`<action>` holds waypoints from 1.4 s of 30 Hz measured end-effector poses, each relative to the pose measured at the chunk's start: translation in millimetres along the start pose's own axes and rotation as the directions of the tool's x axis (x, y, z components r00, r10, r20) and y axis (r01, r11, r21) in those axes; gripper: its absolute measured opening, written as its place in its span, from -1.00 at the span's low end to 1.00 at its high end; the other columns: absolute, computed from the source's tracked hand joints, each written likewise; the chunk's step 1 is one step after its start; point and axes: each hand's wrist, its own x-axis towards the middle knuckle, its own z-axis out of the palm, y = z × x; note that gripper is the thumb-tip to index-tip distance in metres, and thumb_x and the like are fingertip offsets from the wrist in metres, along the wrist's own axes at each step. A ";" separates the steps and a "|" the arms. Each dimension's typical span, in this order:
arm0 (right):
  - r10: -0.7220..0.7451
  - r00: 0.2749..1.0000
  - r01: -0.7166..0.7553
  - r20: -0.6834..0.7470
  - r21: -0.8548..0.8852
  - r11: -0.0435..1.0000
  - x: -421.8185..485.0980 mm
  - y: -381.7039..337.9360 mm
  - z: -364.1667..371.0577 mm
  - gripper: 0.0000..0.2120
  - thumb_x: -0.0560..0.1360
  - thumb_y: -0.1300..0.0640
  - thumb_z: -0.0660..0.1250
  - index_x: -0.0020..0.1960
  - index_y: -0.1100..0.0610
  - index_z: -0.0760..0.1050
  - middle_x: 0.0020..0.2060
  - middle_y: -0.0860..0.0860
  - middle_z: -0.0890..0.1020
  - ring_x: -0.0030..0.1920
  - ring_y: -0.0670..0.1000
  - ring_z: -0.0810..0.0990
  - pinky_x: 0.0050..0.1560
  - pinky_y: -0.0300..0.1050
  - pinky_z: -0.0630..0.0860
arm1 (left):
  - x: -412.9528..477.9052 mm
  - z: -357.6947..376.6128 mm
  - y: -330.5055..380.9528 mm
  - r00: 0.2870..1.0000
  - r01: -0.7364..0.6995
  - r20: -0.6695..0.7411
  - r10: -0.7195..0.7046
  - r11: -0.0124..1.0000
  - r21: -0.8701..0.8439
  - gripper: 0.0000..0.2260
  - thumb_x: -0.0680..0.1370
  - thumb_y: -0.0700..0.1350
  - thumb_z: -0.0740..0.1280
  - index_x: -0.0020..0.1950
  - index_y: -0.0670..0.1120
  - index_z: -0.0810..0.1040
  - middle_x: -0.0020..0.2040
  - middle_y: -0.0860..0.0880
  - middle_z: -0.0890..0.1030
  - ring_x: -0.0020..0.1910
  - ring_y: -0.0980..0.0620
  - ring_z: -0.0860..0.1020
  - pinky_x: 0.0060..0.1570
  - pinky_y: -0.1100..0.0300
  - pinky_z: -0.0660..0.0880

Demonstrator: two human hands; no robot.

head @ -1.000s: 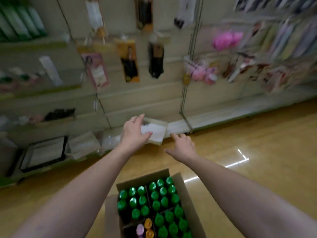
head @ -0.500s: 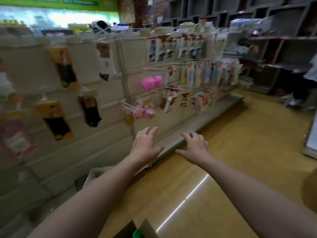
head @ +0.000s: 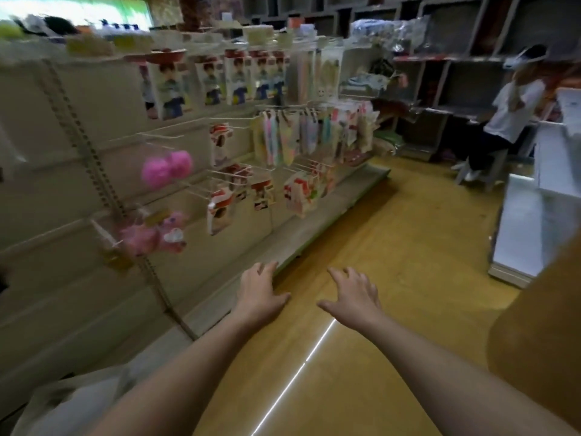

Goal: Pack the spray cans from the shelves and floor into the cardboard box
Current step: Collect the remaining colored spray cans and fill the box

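Both forearms reach forward over the floor [head: 393, 247]. The left hand [head: 257, 294] and right hand [head: 352, 297] hang side by side, palms down, fingers loosely spread, grasping nothing. No spray cans and no cardboard box show in this view, so the step looks like a search. It seems best to sweep the gaze low along the shelf base [head: 314, 221] and the floor before committing either hand. Beyond, hanging packets [head: 295, 140] and pink pompoms [head: 166, 168] fill the pegs, and a person [head: 509, 111] stands far off to the right.

Glossy yellow floor [head: 408, 262], low shelf base [head: 330, 209] along its left, white unit [head: 518, 234] right.
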 end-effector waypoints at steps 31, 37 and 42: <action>1.000 -0.009 -0.876 -0.007 0.483 -0.005 -33.9 236.0 17.7 -0.23 0.50 -0.34 0.33 0.58 -0.09 0.16 0.52 0.08 0.25 0.50 0.21 0.22 0.39 0.17 0.28 | 157.2 293.9 348.7 -0.116 -0.963 0.676 0.728 0.085 -0.256 -0.28 0.51 0.11 0.44 0.58 -0.01 0.22 0.55 -0.16 0.26 0.48 -0.22 0.26 0.42 0.00 0.25; 0.949 -0.284 -0.782 0.135 0.541 -0.311 -132.0 172.7 79.8 -0.22 0.49 -0.31 0.35 0.59 -0.07 0.15 0.52 0.10 0.26 0.49 0.22 0.24 0.40 0.14 0.32 | 59.8 328.0 302.6 -0.437 -0.890 0.697 0.568 -0.164 -0.425 -0.29 0.54 0.11 0.41 0.61 0.00 0.18 0.57 -0.19 0.23 0.50 -0.24 0.24 0.43 -0.06 0.26; 0.857 -0.414 -0.650 0.306 0.560 -0.514 -186.7 118.9 150.6 -0.16 0.41 -0.30 0.40 0.58 -0.08 0.18 0.49 0.11 0.31 0.46 0.22 0.29 0.32 0.10 0.38 | 2.0 353.1 254.1 -0.530 -0.846 0.725 0.440 -0.223 -0.484 -0.27 0.52 0.11 0.44 0.60 -0.01 0.20 0.55 -0.18 0.25 0.51 -0.23 0.23 0.40 -0.10 0.31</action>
